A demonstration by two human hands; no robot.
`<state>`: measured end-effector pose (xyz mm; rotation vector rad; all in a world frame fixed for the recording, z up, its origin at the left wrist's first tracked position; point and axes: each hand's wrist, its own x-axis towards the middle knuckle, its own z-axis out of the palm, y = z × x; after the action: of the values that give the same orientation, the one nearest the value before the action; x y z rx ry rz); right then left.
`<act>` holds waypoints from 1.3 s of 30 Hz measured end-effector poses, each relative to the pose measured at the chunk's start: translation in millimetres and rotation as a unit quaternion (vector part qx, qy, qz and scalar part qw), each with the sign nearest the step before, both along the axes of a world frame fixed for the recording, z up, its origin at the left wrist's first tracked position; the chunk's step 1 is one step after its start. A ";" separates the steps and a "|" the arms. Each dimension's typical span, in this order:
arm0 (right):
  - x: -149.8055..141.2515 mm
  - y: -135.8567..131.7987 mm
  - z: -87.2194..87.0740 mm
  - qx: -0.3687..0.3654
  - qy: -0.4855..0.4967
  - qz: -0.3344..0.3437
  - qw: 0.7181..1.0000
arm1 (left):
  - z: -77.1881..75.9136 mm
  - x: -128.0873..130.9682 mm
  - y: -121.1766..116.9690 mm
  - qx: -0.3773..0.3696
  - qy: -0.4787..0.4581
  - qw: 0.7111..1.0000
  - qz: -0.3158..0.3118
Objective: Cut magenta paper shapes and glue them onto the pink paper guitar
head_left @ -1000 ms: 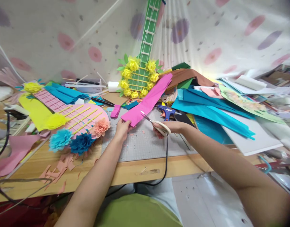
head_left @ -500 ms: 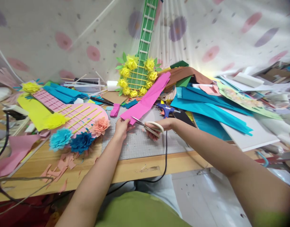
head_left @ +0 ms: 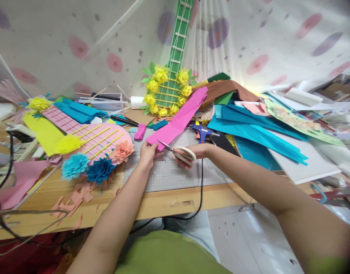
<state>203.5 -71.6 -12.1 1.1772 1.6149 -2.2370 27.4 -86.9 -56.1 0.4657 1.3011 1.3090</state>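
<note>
Gripping one long magenta paper strip (head_left: pixel 179 118) by its near edge: the left hand (head_left: pixel 147 155), thumb and fingers closed narrow on it. The strip slants away over one grey gridded cutting mat (head_left: pixel 175 177), its far end reaching up just right of the yellow flowers on the upright guitar. Right hand (head_left: pixel 187 156) wrapped round the cream handles of one pair of metal scissors (head_left: pixel 182 153), grip closed on them; two blades point left, tips at the strip's near end. Cannot tell whether the paper lies between them. Behind the mat, one green paper guitar (head_left: pixel 177 51), upright and slightly tilted, nine yellow flowers counted round its body. Left side of the wooden table (head_left: pixel 160 203): one pink paper guitar (head_left: pixel 104 133) lying flat, four flowers about its body, namely one yellow, one light blue, one dark blue, one coral, plus a fifth, yellow, at the neck end. Coral paper scraps (head_left: pixel 74 199) below it, several, overlapping, no sure count. One small folded magenta piece (head_left: pixel 139 132) at the mat's far left. One blue glue gun (head_left: pixel 202 130) beyond the right hand, near it. Farther right, several turquoise paper sheets (head_left: pixel 257 133), overlapped, number unclear. One white roll (head_left: pixel 137 102) left of the upright guitar.
</note>
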 end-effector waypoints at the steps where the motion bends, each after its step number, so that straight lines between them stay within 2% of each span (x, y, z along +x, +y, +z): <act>1: 0.0 -0.3 -0.3 0.007 0.001 0.000 1.000 | -0.2 -0.2 0.1 -0.001 0.000 1.000 0.001; 6: 1.2 -3.4 -1.0 0.035 0.007 -0.026 0.999 | -2.9 -1.5 1.4 -0.001 -0.017 1.000 0.004; 11: 1.3 -5.8 0.2 0.042 -0.008 -0.053 0.998 | -3.3 -3.7 2.5 0.005 -0.025 0.999 -0.024; 18: 4.1 -1.4 -5.2 0.074 -0.011 -0.057 0.996 | -6.7 -7.5 4.8 0.004 -0.038 0.999 -0.023; 23: 3.3 -1.8 -5.0 0.098 -0.032 -0.066 0.992 | -2.7 -8.3 4.1 -0.006 -0.041 0.999 -0.035; 35: 3.3 -4.4 -1.9 0.079 -0.012 -0.080 0.994 | 0.6 -10.8 3.9 -0.018 -0.056 0.997 -0.050; 39: 5.9 -0.9 -5.8 0.044 -0.004 -0.063 0.997 | 1.6 -10.5 3.2 -0.018 -0.059 0.997 -0.047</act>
<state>209.4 -72.5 -17.9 1.3425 1.6971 -2.2525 16.8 -83.6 -54.5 0.4149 1.1886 1.2149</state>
